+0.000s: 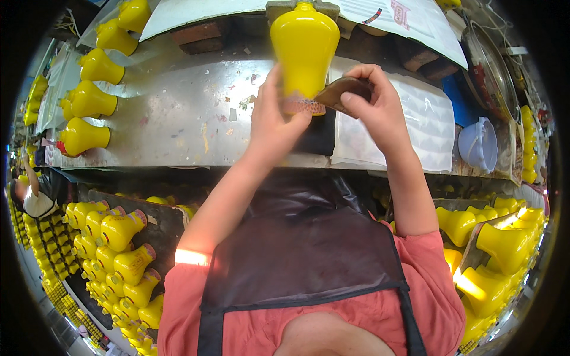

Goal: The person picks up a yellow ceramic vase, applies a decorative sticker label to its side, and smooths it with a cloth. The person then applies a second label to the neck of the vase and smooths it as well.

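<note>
Yellow vase (304,50) sits over the worktop (178,130), far end at a dark holder (279,10) cropped by the view's edge. The left hand (274,115) curves its fingers round the near end, tips partly hidden; the right hand (380,107) pinches a curved brown piece (333,92).

The metal table (178,142) over there is dotted with small scraps (233,114); yellow vases (95,98) line its left edge; white sheets (398,130) lie near right, beside a black flat piece (317,137); a pale bucket (478,145) sits towards the right edge; brick-like blocks (199,35) towards the far one.
</note>
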Tool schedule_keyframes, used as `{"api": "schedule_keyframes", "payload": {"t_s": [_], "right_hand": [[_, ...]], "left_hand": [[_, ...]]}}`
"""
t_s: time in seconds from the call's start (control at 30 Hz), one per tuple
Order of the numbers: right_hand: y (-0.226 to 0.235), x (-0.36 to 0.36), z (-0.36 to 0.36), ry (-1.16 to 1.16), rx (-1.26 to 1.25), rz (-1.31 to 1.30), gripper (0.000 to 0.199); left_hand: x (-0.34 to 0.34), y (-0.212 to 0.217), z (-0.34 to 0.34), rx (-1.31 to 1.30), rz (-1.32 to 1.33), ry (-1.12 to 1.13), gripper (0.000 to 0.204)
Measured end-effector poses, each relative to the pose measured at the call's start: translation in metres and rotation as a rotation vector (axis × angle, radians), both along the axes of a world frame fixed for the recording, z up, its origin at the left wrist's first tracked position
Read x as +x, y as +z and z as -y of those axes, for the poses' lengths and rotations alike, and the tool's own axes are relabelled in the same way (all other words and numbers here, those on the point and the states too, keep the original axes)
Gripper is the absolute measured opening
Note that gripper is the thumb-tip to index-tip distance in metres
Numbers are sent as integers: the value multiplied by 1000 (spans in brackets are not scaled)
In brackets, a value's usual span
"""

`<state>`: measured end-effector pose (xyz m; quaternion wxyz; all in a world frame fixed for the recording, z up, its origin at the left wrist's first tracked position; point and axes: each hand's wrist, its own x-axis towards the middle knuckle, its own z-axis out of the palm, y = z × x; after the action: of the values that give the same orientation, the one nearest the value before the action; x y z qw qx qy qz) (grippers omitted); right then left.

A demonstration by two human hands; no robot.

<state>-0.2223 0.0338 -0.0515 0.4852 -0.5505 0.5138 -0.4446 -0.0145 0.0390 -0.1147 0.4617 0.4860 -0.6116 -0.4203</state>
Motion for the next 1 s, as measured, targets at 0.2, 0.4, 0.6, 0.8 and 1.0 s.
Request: {"api": "schedule_keyframes", "payload": {"t_s": [0.2,0.4,0.6,0.8,1.0], "right_hand": [[10,17,1,-15,-617,-701,30],[37,27,11,276,-824,-860,18],[43,45,17,390,-866,-981,25],[35,32,11,349,-890,-850,37],[21,11,0,23,-852,-960,41]], "left_hand": [[-3,-6,0,-18,-22,38,89],[-5,-7,-1,-65,15,67,87],[-3,1,-6,32,-7,51,87],[-3,-6,-5,-112,64,81,87],[1,-18,-3,-169,88,50,88]]}}
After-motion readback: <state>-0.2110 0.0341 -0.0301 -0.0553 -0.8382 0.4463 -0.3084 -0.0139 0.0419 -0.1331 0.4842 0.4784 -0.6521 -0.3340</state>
